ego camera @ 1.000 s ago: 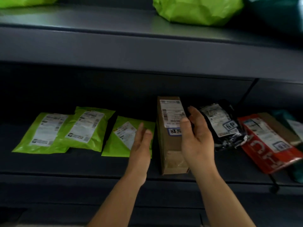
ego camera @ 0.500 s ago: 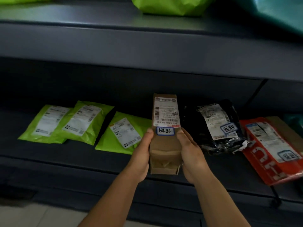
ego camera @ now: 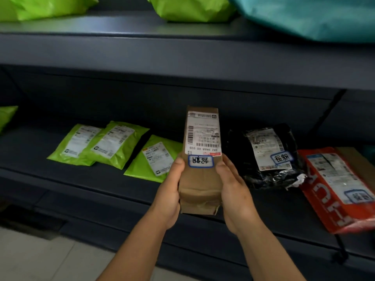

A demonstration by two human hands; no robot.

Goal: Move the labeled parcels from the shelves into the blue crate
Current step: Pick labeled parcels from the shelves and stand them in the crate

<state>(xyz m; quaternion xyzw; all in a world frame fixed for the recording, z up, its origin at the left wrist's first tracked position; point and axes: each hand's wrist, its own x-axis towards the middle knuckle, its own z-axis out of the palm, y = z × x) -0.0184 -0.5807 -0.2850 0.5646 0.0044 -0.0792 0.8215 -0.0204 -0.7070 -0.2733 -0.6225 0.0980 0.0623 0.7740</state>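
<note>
A long brown paper parcel (ego camera: 199, 185) with a white shipping label and a blue-framed handwritten tag is lifted upright in front of the lower shelf (ego camera: 85, 175). My left hand (ego camera: 169, 191) grips its left side and my right hand (ego camera: 233, 189) grips its right side, thumbs on the front near the tag. On the shelf to the right lie a black parcel (ego camera: 267, 157) and a red parcel (ego camera: 336, 189), both with blue-framed tags. Three green parcels (ego camera: 113, 145) with plain white labels lie to the left. The blue crate is out of view.
The upper shelf (ego camera: 182, 53) overhangs the lower one and carries green bags (ego camera: 190, 9) and a teal bag (ego camera: 316, 17). A black upright brace (ego camera: 324, 118) stands at the right. Pale tiled floor (ego camera: 40, 258) shows at lower left.
Both hands closed on the brown parcel, which lay flat on the shelf, and raised it off the shelf toward me. It now stands more upright. The view has shifted right.
</note>
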